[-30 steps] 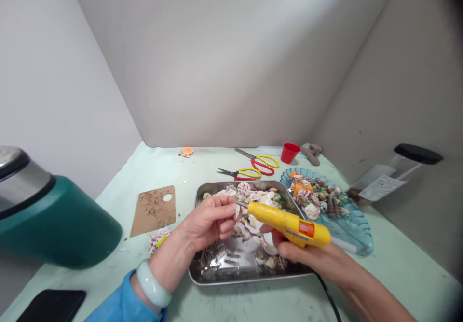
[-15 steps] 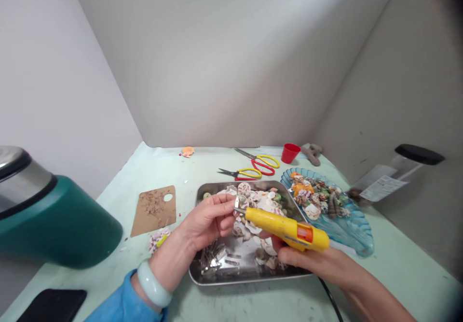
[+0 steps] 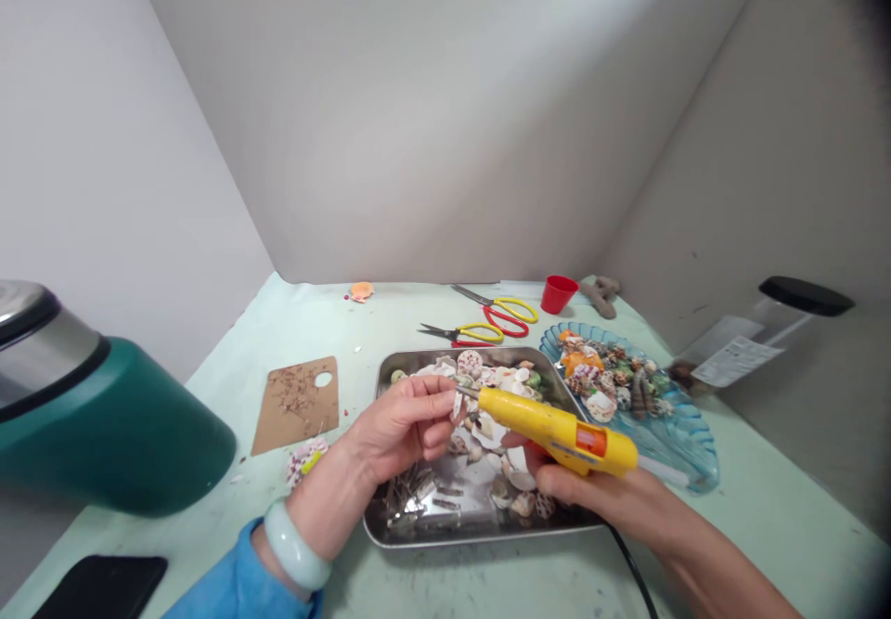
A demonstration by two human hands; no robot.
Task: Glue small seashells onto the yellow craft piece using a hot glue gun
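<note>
My left hand [image 3: 410, 415] pinches a small flat silvery-white strip [image 3: 458, 404] between thumb and fingertips; its exact kind is too small to make out. Wrapped in my right hand [image 3: 563, 482] is a yellow hot glue gun [image 3: 543, 419], with a clear glue stick [image 3: 661, 470] poking out at the back. The gun's metal nozzle [image 3: 468, 392] meets the upper end of the strip, close to my left fingertips. Both hands are above a metal tray [image 3: 487, 539]. Seashells [image 3: 470, 363] fill its far part, and thin metal pieces [image 3: 418, 494] lie at its near left.
Two pairs of scissors [image 3: 511, 313] lie behind the tray near a red cup [image 3: 559, 295]. A blue shell-shaped dish [image 3: 686, 443] of shells stands right, beside a clear jar [image 3: 772, 331]. Left are brown cardboard [image 3: 278, 415] and a green bottle [image 3: 139, 433]. A black cord [image 3: 630, 559] trails from the gun.
The glue gun has shifted slightly right and its nozzle has risen from the strip's lower part to its upper end. The strip is tilted differently in my left fingers.
</note>
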